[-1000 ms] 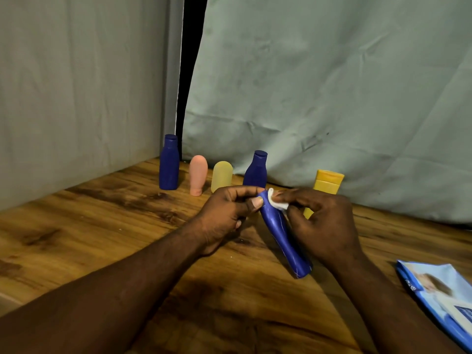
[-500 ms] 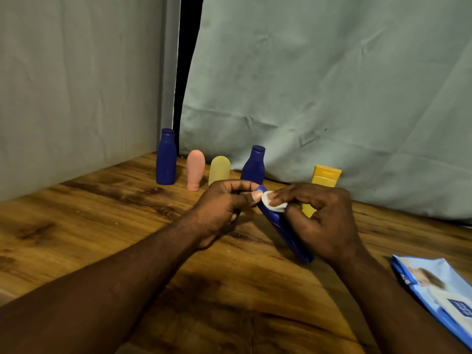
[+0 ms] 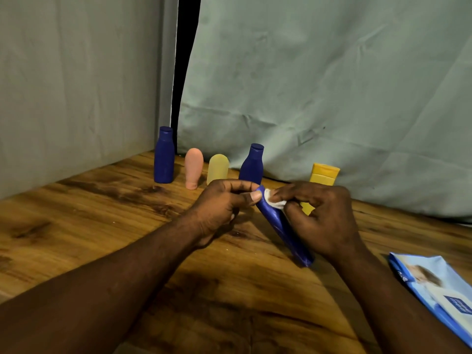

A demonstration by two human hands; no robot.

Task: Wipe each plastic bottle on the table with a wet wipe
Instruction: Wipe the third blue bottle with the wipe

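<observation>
Held the blue bottle point(image 3: 278, 226) slanted over the wooden table point(image 3: 102, 226), lower end toward the wearer, upper end raised toward the back row. Pinched that upper end with the left hand point(image 3: 222, 208), thumb and forefinger curled onto it. Pressed the wet wipe point(image 3: 272, 200), bunched small, against the same end with the right hand point(image 3: 324, 221), fingers curled round wipe and bottle body together.

Judged as the wiping stroke at the cap end. Called for a steady left-hand pinch as anchor, firm wipe pressure, rotation of the bottle to reach every face, then a pass down the body. Risked a slip of smooth, wet plastic under a loose pinch.

Noted at the back, apart from the hands: a tall dark blue bottle point(image 3: 164, 162), a pink bottle point(image 3: 194, 169), a pale yellow bottle point(image 3: 217, 168), a second dark blue bottle point(image 3: 251, 164) and an orange-yellow bottle point(image 3: 323, 173), this last partly covered by the right hand. Could not tell whether the lower end touched the table. Could not see the far face of the held bottle. Cut off at the frame edge: the wipes pack point(image 3: 434, 290).
</observation>
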